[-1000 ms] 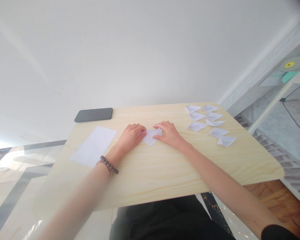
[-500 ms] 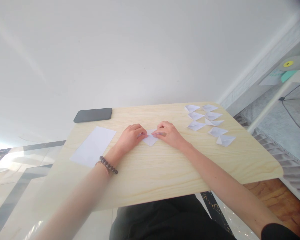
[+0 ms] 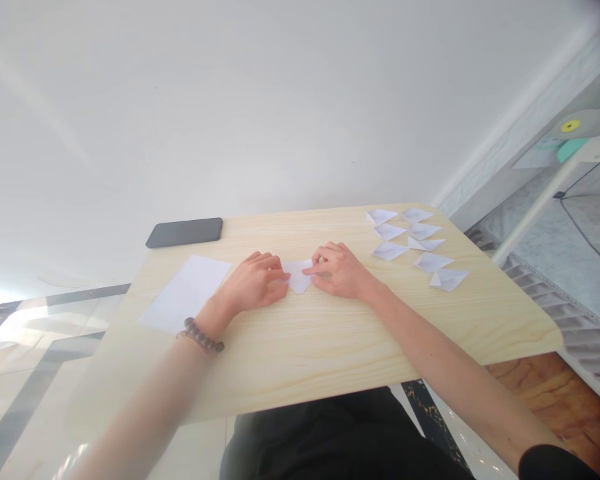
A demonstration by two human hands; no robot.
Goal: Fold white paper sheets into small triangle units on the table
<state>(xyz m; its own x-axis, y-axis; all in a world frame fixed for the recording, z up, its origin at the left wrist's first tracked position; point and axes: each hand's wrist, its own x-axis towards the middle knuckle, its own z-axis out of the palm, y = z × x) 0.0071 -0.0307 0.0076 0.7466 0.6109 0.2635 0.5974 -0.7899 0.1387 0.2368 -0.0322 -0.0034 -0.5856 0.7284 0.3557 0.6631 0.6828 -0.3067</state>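
Note:
A small piece of folded white paper (image 3: 299,277) lies on the table in front of me, between my two hands. My left hand (image 3: 257,283) has its thumb and fingers closed on the paper's left side. On the other side, my right hand (image 3: 339,270) pinches the right edge, the thumb pressing toward the middle. The fingers cover both ends of the paper. Left of my left hand is a flat white sheet of paper (image 3: 185,293). Several folded paper boats (image 3: 390,251) sit in two columns at the table's right.
A black smartphone (image 3: 185,232) lies at the far left corner of the light wooden table (image 3: 300,353). A white wall (image 3: 280,107) rises behind the table. To the right, a pale metal frame (image 3: 540,203) stands beyond the table's edge.
My left hand has shifted slightly left and its grip on the folded paper has changed. More of the paper's middle shows. My right hand stays nearly in place.

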